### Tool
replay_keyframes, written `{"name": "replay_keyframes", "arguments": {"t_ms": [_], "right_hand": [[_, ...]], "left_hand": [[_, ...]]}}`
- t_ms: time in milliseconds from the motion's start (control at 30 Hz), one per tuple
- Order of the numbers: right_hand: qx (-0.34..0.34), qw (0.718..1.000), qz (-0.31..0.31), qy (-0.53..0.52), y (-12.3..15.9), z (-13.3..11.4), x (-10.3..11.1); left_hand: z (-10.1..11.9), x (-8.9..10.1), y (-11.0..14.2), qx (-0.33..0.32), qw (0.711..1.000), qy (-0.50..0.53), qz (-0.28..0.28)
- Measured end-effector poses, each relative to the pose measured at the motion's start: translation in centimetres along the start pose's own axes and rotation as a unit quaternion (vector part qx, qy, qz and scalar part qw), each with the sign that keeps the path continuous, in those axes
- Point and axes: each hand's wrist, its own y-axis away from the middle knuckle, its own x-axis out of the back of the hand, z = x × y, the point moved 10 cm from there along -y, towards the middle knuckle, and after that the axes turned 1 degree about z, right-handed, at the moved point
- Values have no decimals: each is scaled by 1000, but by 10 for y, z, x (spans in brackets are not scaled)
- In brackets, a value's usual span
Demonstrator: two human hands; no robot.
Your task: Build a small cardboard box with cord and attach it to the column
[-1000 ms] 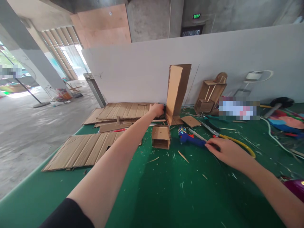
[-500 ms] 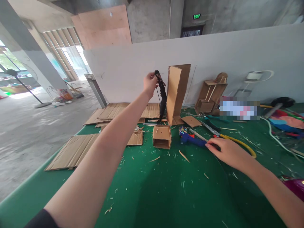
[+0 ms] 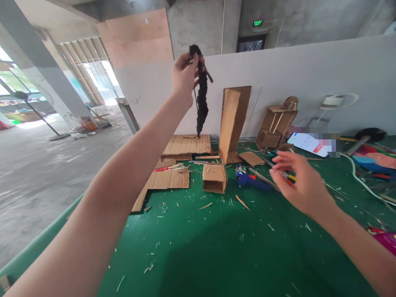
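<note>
My left hand [image 3: 184,76] is raised at arm's length and pinches the top of a long, dark, fuzzy bundle of cord [image 3: 202,99]. The bundle hangs down, its lower tip close to a flat cardboard sheet [image 3: 190,144]; a short thin stick pokes out near the top. My right hand [image 3: 297,181] hovers over the table with fingers apart and nothing in them. Just left of it lies a blue glue gun [image 3: 247,180] with an orange trigger. A small open cardboard box [image 3: 214,175] sits left of the glue gun.
A tall folded cardboard piece [image 3: 233,123] stands upright behind the box. Farther right are a cardboard model [image 3: 276,126], a phone [image 3: 309,143] and a white cable [image 3: 352,169]. Wood scraps and shavings litter the green table [image 3: 201,243]. A white partition [image 3: 278,74] rises behind.
My left hand has lifted the black cord bundle up and slightly left, off the table. My right hand has let go of the glue gun's end and risen, its fingers spreading.
</note>
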Motion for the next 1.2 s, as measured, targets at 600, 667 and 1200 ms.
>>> {"name": "replay_keyframes", "arguments": {"t_ms": [600, 667, 1200], "right_hand": [[-173, 811, -233, -508, -30, -146, -102], [-203, 791, -263, -515, -15, -138, -105], [-122, 869, -227, -423, -11, -122, -73]], "left_hand": [[62, 20, 155, -12, 995, 67, -68], [24, 33, 177, 51, 994, 72, -71], [-10, 18, 240, 127, 945, -21, -299]]}}
